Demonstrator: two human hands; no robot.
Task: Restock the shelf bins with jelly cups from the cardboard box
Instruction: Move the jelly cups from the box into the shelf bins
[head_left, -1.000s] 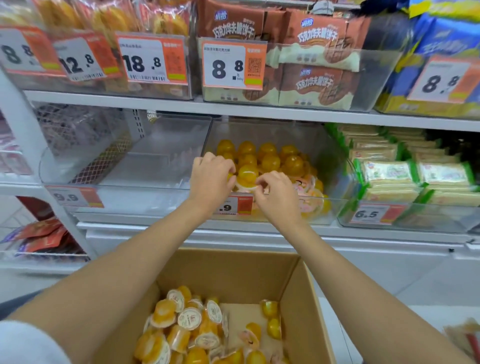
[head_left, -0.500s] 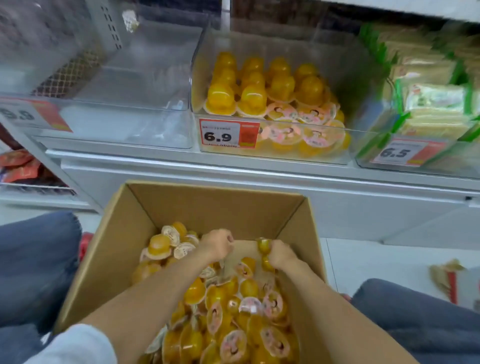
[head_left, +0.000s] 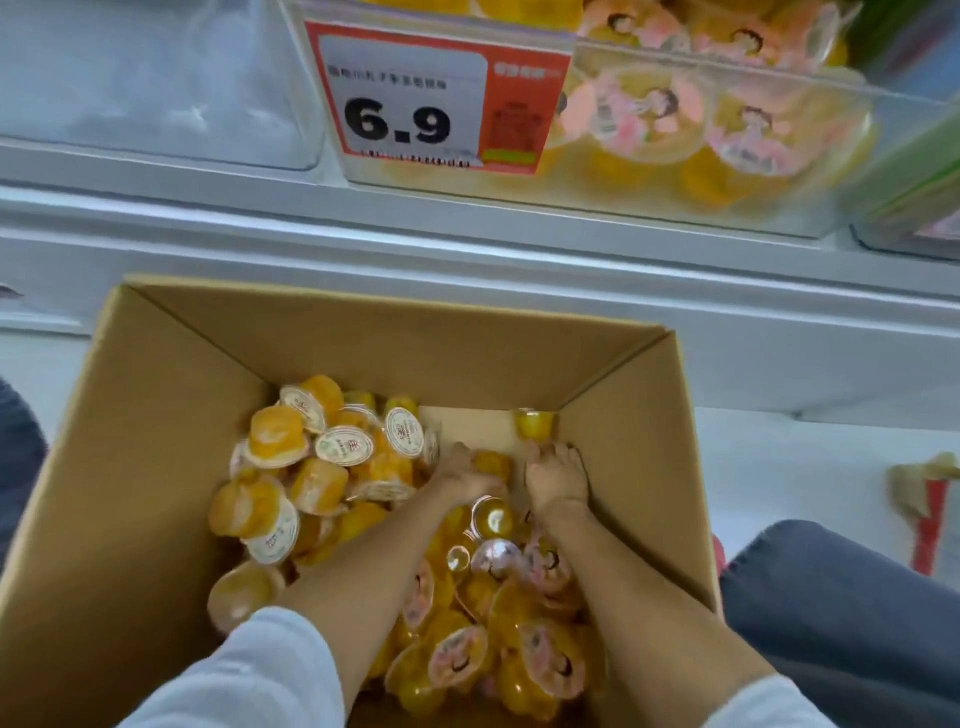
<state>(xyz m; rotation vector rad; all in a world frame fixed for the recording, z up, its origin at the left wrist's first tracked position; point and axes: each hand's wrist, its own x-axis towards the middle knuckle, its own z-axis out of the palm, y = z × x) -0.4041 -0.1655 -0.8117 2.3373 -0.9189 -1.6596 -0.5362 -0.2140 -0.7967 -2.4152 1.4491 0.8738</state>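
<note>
Your left hand (head_left: 465, 475) curls over a jelly cup (head_left: 492, 462) and your right hand (head_left: 556, 478) rests just right of it with fingers spread loose, both deep in the cardboard box (head_left: 156, 415) among the heaped cups (head_left: 322, 467), with the part-filled shelf bin (head_left: 649, 205) beyond.

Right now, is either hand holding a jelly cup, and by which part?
Left hand seems to grip a jelly cup from above; right hand, near the corner cup, holds nothing visible.
</note>
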